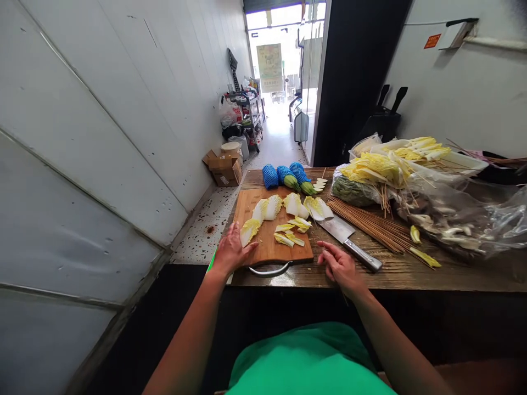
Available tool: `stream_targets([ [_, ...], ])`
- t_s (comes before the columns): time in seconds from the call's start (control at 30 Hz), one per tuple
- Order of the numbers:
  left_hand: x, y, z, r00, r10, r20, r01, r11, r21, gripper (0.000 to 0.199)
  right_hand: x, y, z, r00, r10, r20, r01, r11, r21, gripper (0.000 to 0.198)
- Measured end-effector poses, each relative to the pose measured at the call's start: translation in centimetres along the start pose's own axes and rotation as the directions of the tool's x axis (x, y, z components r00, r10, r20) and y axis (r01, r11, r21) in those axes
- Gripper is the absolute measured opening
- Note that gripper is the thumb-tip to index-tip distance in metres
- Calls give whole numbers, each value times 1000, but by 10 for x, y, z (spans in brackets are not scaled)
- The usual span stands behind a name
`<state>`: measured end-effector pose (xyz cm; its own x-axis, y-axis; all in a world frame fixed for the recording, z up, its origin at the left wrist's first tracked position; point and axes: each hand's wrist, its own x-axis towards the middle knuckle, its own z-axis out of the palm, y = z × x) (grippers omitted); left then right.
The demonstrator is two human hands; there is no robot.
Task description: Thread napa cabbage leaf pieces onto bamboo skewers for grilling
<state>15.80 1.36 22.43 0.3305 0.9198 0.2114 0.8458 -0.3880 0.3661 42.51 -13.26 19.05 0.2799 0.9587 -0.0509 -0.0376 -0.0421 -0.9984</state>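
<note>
My left hand (231, 251) rests at the left edge of the wooden cutting board (272, 253), fingers stretched and thumb apart, beside a yellow-white napa cabbage piece (249, 231) that it seems to touch. More cabbage pieces (273, 208) curve in a row across the board, with narrower cut strips (289, 238) nearer its right side. Right of the board, my right hand (338, 265) is closed in a pinch on a thin bamboo skewer, mostly hidden by the fingers; a bit of it shows below the hand. A cleaver (349, 242) lies just beyond that hand, its blade tip near a cabbage piece.
Loose bamboo skewers (370, 222) lie right of the cleaver. Skewered cabbage (376, 169) is piled behind them, near a clear plastic bag (465, 219) of mushrooms. Blue foam-netted vegetables (284, 174) sit behind the board. A metal handle (270, 271) juts from the board's front.
</note>
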Motion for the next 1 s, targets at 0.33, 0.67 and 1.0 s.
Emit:
stream_targets([
  [0.33, -21, -27, -11, 978, 191, 85, -178, 974, -143, 39, -30, 2, 33, 966, -241, 99, 260, 904, -339, 32],
  [0.67, -30, 27, -9, 937, -322, 137, 245, 325, -913, 29, -41, -4, 64, 811, -475, 342, 585, 655, -478, 49],
  [1.0, -35, 48, 4, 692, -251, 677, 609, -300, -734, 15, -55, 16, 61, 840, -346, 417, 542, 512, -667, 58],
])
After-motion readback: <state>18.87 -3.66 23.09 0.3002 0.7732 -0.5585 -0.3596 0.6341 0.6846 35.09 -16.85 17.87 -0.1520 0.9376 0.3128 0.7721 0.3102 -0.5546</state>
